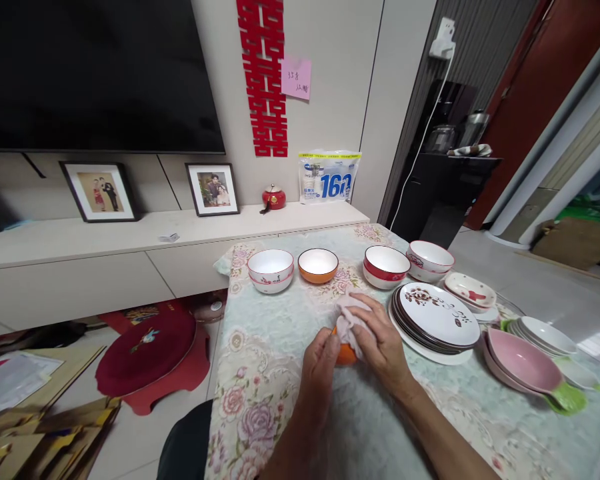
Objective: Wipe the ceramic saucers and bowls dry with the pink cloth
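Between my hands, above the near part of the table, is an orange bowl (347,355), mostly covered by fingers and cloth. My left hand (321,357) grips its left side with the thumb on top. My right hand (380,337) presses a pale pinkish cloth (349,321) against the bowl, fingers bent over it. Beyond them stands another orange bowl (319,267) with a white inside. To its left are stacked white bowls with pink rims (271,272). A red-and-white bowl stack (387,268) stands to the right.
A stack of dark-rimmed plates (439,317) lies close to my right hand. Pink bowls (524,363), white bowls (547,335) and a strawberry-patterned dish (471,291) sit farther right. The flowered tablecloth (260,400) covers the table. A red stool (153,350) stands left.
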Action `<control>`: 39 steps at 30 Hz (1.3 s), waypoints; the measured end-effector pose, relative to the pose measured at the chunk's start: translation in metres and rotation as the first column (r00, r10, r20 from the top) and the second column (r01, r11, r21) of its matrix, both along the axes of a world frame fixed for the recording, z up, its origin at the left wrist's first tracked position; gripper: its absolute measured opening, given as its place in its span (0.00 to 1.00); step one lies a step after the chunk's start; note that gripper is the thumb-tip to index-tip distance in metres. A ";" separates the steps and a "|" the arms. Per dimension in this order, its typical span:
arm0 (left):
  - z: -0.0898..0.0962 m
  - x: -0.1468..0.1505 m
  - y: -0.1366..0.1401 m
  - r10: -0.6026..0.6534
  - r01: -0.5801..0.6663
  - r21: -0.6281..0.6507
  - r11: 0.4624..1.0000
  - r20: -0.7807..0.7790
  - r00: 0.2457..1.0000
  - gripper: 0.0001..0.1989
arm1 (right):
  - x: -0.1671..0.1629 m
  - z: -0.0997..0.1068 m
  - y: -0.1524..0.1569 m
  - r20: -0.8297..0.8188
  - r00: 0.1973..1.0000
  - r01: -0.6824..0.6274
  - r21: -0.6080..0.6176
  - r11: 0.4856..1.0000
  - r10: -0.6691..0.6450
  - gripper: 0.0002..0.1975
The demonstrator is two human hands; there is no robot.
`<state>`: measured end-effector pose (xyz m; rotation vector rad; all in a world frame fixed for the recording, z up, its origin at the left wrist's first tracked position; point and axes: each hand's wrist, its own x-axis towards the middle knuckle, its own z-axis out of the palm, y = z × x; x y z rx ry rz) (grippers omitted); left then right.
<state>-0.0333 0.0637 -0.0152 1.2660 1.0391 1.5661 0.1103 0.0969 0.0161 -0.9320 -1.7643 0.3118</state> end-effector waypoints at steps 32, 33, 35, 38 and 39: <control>0.022 0.004 -0.004 -0.108 0.265 -0.142 0.954 0.661 0.743 0.16 | -0.005 -0.014 0.011 -0.844 0.490 -0.515 -0.483 0.709 -0.219 0.18; 0.023 0.003 -0.004 -0.134 0.289 -0.137 0.948 0.648 0.750 0.16 | -0.003 -0.012 0.011 -0.841 0.492 -0.508 -0.487 0.710 -0.226 0.18; 0.023 0.002 -0.003 -0.180 0.325 -0.144 0.935 0.598 0.781 0.18 | 0.003 -0.009 0.012 -0.830 0.511 -0.483 -0.493 0.724 -0.225 0.17; 0.019 -0.001 -0.001 -0.198 0.331 -0.167 0.929 0.529 0.825 0.20 | 0.013 -0.002 0.013 -0.812 0.549 -0.450 -0.485 0.750 -0.196 0.16; 0.018 -0.003 0.000 -0.195 0.320 -0.176 0.931 0.501 0.843 0.21 | 0.016 0.000 0.012 -0.801 0.571 -0.452 -0.491 0.745 -0.182 0.16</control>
